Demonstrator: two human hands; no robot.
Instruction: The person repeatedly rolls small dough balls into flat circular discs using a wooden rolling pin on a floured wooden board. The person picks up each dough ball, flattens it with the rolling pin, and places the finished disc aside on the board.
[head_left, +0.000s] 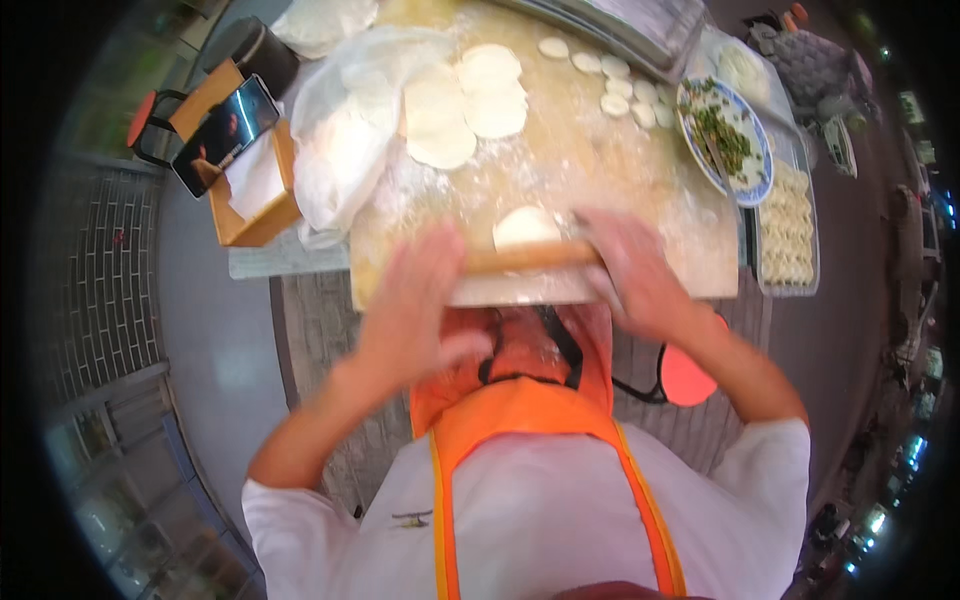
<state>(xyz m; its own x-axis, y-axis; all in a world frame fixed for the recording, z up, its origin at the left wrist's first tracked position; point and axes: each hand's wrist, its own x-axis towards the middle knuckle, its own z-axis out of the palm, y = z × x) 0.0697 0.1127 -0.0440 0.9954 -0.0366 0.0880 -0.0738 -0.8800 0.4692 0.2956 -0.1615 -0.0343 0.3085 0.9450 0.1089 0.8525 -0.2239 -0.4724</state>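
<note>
A wooden rolling pin (529, 257) lies across the near part of a floured wooden board (645, 187). Against its left end is my left hand (416, 296), blurred, fingers pointing forward and thumb spread. My right hand (634, 270) covers the right end, its thumb low beside the pin. Partly under the pin, a round dough wrapper (527, 227) shows on the far side. Farther back are overlapping rolled wrappers (441, 124), and several small flattened dough pieces (616, 87) at the back right.
A plastic bag (345, 142) covers pale contents on the left, beside a box (251, 225) with a phone (229, 135). At right are a plate of chopped filling (720, 142) with a utensil and a tray of dumplings (785, 232). Metal trays (637, 30) stand behind.
</note>
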